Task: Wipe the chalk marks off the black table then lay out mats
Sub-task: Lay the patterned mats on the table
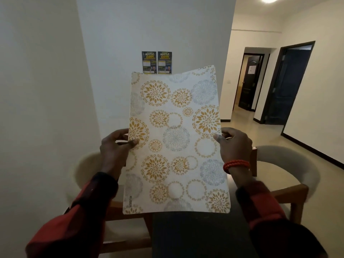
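1. The mat [175, 138], white with gold and grey flower circles, is held up in the air in front of the person, its long side going up and away, above the near end of the black table [197, 233].
2. The left hand [114, 146] holds the left long edge of the mat a little below its middle: the thumb lies on the printed face and the fingers are closed behind it.
3. The right hand [235, 143] holds the right long edge at about the same height, thumb on the front and fingers wrapped behind; an orange bead bracelet [236, 164] is on this wrist.
4. Both arms are stretched forward in red and dark sleeves [81, 213].
5. Below the left grip, near the bottom left corner of the mat, the word "KUBER" is printed along the edge.
6. Above the grips, behind the top edge of the mat, two posters [157, 62] hang on the white wall and read "HUSTLE EARN".
7. The top right corner of the mat bends slightly; the bottom edge hangs free over the table.
8. A wooden chair [290, 185] with a pale back stands outside the right grip, and another chair [87, 170] outside the left one.
9. Further to the right, open floor leads to dark doors [286, 84].
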